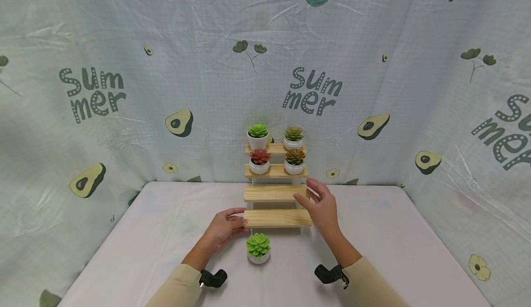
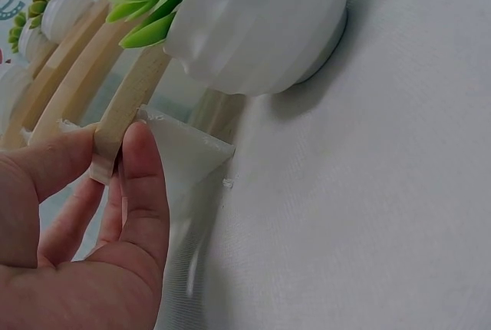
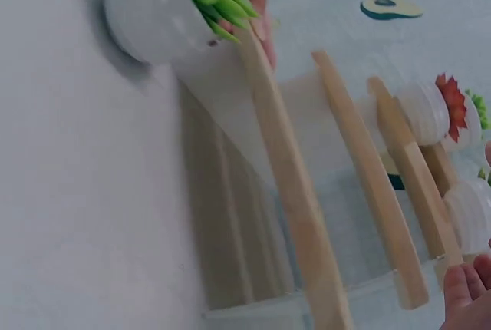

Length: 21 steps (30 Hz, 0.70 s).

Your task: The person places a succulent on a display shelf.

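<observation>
A small green succulent in a white pot (image 1: 258, 249) is seen standing on the white-covered table (image 1: 415, 242), just in front of the lowest step of a four-step wooden plant stand (image 1: 276, 191) and a little left of that step's middle. The left hand (image 1: 226, 227) is held at the left end of the lowest step (image 1: 277, 217), whose long axis runs left to right; its thumb and fingers (image 2: 142, 184) are pinched on that end, as shown in the left wrist view. This hand is the nearer one to the pot, which lies just to its right and slightly nearer. The right hand (image 1: 321, 205) is raised at the right end of the steps, fingers spread and loosely bent, with nothing gripped. Four potted succulents (image 1: 276, 151) are ranged on the two far steps.
</observation>
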Each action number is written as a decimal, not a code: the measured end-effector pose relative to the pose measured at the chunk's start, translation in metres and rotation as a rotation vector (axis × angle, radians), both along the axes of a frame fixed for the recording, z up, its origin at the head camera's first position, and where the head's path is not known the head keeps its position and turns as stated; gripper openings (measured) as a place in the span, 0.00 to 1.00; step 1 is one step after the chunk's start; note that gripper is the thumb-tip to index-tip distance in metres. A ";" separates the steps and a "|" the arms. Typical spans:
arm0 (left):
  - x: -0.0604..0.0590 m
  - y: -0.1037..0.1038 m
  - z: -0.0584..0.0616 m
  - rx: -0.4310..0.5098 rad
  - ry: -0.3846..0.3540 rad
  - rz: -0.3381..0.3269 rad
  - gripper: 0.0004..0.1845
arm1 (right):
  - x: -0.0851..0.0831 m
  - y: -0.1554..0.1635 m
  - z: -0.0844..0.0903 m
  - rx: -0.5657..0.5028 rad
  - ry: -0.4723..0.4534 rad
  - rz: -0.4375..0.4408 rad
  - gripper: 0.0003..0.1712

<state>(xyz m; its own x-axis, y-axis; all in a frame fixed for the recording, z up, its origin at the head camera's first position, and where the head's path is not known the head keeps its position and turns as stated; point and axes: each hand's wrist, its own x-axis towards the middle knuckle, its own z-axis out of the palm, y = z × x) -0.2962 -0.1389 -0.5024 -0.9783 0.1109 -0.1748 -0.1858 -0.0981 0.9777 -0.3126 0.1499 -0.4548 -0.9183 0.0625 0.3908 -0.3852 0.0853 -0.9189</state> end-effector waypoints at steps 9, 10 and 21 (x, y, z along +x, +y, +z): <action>0.000 0.001 -0.003 -0.011 0.006 -0.002 0.25 | 0.031 -0.014 -0.026 -0.007 -0.018 0.053 0.33; 0.000 0.001 -0.003 -0.011 0.006 -0.005 0.25 | 0.034 -0.015 -0.029 -0.010 -0.023 0.063 0.32; -0.001 0.000 -0.003 -0.006 -0.006 -0.005 0.25 | 0.061 -0.030 -0.058 -0.013 -0.087 0.136 0.31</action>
<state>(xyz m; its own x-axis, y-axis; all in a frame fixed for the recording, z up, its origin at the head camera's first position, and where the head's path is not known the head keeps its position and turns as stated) -0.2976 -0.1391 -0.5049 -0.9767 0.1151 -0.1809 -0.1917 -0.0908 0.9772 -0.2520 0.1201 -0.5128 -0.9491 -0.0603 0.3091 -0.3110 0.0255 -0.9501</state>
